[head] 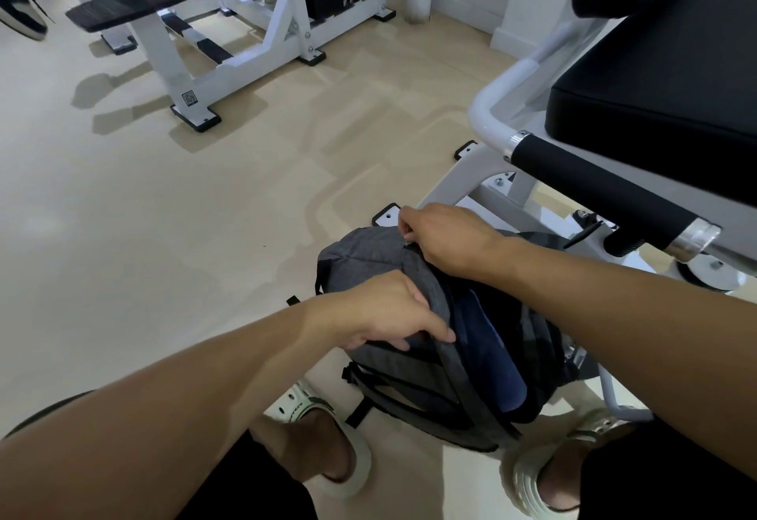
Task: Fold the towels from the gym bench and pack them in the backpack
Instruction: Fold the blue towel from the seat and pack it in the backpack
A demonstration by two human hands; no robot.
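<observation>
A grey backpack (409, 380) stands on the floor between my feet, its main compartment partly open along the top. Dark blue fabric (487, 355), apparently a towel, shows inside the opening. My left hand (385, 310) grips the front edge of the opening, fingers curled over the grey fabric. My right hand (442, 237) pinches the zipper pull at the far top of the backpack. The gym bench (663, 65) with its black padded seat is at the right; no towel is visible on it.
A white machine frame with a black foam roller (602, 187) runs just right of the backpack. Another white weight machine (229, 28) stands at the far left. Beige floor lies open to the left. My white slippers (327, 437) flank the bag.
</observation>
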